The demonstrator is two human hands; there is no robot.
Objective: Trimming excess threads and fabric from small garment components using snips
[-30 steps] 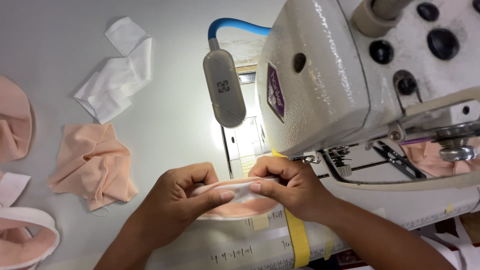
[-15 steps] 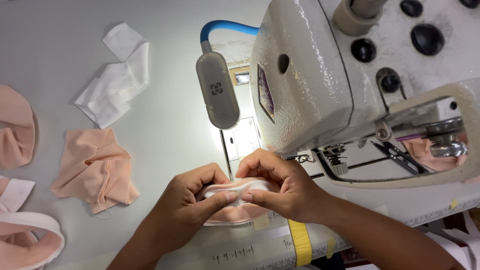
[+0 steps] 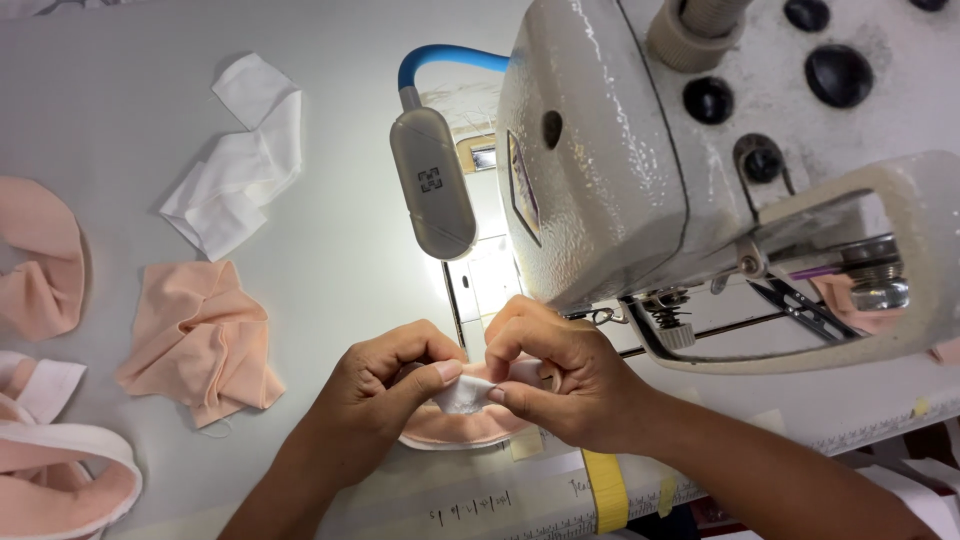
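Count: two hands, one sewing machine [image 3: 700, 170], one grey lamp head [image 3: 432, 183] on a blue gooseneck, one white fabric scrap [image 3: 238, 170] at upper left, one loose peach fabric piece [image 3: 205, 340] at centre left, further peach-and-white pieces [image 3: 45, 440] along the left edge (exact number unclear, cut by the frame). One yellow tape strip [image 3: 605, 490] at bottom centre.

Worked item: peach band with white edge [image 3: 460, 420], lower centre of the frame, lying on the white table [image 3: 130, 100] just in front of the machine head. Long axis runs roughly left to right across the frame, curving slightly; its ends are hidden under the hands.

Left hand [image 3: 385, 385]: thumb and fingers pinched narrow on the white edge of the band. Right hand [image 3: 560, 380]: fingers curled, pinching the same edge; the two thumbs nearly touch.

Versus half a second earlier: hands remain together on the band at the same spot under the lamp; the grip has bunched tighter, with less of the band's white top edge showing between the fingers. Background items lie unchanged.
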